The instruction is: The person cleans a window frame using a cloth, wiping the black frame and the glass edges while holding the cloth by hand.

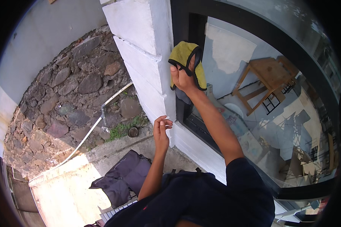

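My right hand (184, 75) grips a yellow cloth with black edging (182, 51) and a grey underside. The cloth lies against the left side of the black window frame (181, 20), beside the white wall corner (159, 42). Some of my right fingers are hidden in its folds. Lower down, my left hand (162, 127) is raised with its fingers loosely bent and apart, holding nothing, in front of the foot of the white wall. To the right is the window's glass pane (233, 56), with reflections across it.
A wooden table (268, 73) shows through the glass. On the left are a rough stone wall (91, 83), a white pipe (86, 136) with a tap (105, 129), and a small round pot (133, 132). Dark grey fabric (125, 173) lies below, near a striped metal grating (118, 211).
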`<state>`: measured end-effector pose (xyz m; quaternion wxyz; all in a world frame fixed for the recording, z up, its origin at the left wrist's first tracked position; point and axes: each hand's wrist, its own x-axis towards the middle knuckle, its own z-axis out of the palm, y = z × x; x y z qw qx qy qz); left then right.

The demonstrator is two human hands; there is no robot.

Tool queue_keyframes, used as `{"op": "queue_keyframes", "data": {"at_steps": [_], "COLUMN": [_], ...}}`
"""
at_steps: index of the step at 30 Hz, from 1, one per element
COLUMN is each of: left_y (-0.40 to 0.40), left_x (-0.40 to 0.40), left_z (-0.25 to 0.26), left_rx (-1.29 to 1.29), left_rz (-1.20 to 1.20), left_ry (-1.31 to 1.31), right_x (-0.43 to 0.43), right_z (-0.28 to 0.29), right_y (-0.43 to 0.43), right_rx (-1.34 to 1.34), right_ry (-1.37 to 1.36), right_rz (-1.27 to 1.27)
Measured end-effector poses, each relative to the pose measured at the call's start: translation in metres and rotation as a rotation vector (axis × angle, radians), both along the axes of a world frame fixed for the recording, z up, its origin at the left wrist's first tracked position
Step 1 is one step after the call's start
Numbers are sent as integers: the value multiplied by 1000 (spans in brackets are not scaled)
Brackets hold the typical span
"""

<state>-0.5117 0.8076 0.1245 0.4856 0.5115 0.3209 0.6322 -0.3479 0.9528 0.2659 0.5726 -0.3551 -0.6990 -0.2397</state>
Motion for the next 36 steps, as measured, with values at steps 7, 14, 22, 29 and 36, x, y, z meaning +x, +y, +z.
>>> {"op": "queue_keyframes", "data": {"at_steps": [7,14,22,29,36], "left_y": [-14,-35,4,30,-13], "left_x": [-15,-45,-51,-30,-41], "left_z": [-11,-29,-8,52,70], "left_rx": [-48,-133,-26,24,121], "left_rz": [-28,-113,-76,-452,-135], "left_ry": [-5,-2,219,103,257], "right_x": [1,-11,-34,-69,-74], "right_z": [76,-68,-150,-107,-145], "right_y": [4,-21,-100,-207,-278], "right_rx": [213,-119,-453,-534,-645], "right_ry": [-126,-58,-63,-9,1181], "right_rz": [-193,-307,-388,-98,114]}}
